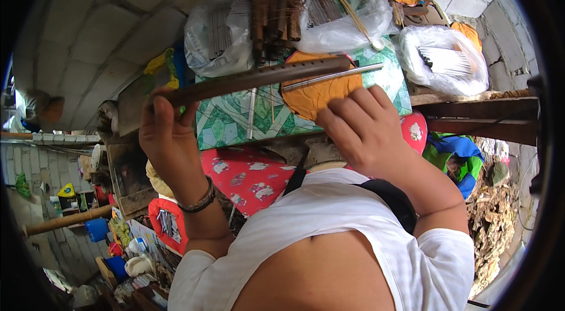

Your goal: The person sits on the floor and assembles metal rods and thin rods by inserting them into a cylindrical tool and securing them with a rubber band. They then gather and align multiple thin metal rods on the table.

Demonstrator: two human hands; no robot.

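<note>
My left hand grips one end of a dark brown flute between thumb and fingers. The flute slants up to the right over the table, and a row of small holes runs along its far part. My right hand is closed, its fingers curled down at the edge of an orange cloth; whatever they may hold is hidden. A shiny metal tube lies across that cloth, just beyond my right knuckles. Left of the cloth, a thinner metal rod and a thin stick lie on the green patterned tabletop.
At the back stand plastic bags with thin rods, beside a bundle of brown tubes. Another bag of pale sticks sits at the right. Red printed cloth lies below the table edge. A red container stands at left.
</note>
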